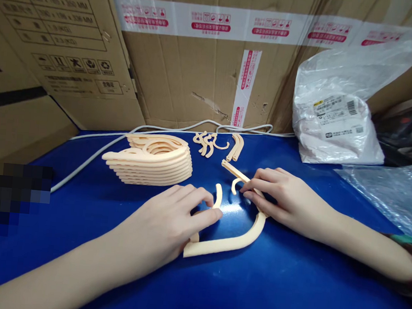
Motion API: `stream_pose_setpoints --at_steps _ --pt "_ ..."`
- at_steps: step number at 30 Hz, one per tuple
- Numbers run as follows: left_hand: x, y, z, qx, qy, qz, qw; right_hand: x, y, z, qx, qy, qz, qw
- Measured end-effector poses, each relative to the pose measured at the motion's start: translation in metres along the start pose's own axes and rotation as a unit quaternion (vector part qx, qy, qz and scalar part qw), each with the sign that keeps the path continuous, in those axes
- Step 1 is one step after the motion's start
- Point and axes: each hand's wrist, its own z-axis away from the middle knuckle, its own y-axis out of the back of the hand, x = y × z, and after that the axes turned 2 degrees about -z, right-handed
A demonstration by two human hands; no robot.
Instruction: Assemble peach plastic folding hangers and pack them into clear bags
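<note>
My left hand (182, 215) is closed around a curved cream plastic piece (218, 195); its top sticks up past my thumb and finger, and the rest is hidden by my hand. My right hand (278, 194) pinches a slim cream hanger arm (234, 170) against the blue table. A small cream hook (235, 187) shows beside its fingertips. Between both hands lies a larger bent hanger part (234, 243), one end by my left hand and the other under my right. Whether these parts are joined, I cannot tell.
A neat stack of cream hanger parts (151, 164) stands at left. Loose hooks (205, 142) and several short arms (235, 147) lie behind. A grey cable (97, 162) crosses the table by cardboard boxes (198, 77). At right are a labelled white bag (338, 123) and clear plastic wrap (386, 189).
</note>
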Motion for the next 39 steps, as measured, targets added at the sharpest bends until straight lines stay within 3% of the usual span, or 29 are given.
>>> stream_pose_setpoints --at_steps 11,18,24,30,39 --pt "0.0 -0.002 0.0 -0.029 -0.035 0.019 0.999 0.001 0.002 0.0 0.025 0.011 0.036 0.999" --pt "-0.003 -0.002 0.002 -0.011 -0.058 0.022 0.998 0.0 0.001 0.001 0.02 0.015 0.046 0.999" --pt "0.001 0.005 0.003 -0.035 -0.019 0.096 0.995 -0.001 0.001 0.0 0.027 0.026 0.069 0.997" --pt "0.01 0.006 0.003 -0.029 0.032 0.104 0.994 -0.005 0.0 0.0 0.018 0.021 0.062 0.998" --pt "0.014 0.001 0.001 -0.016 0.015 0.076 0.997 -0.008 -0.001 0.002 0.021 0.013 0.05 0.998"
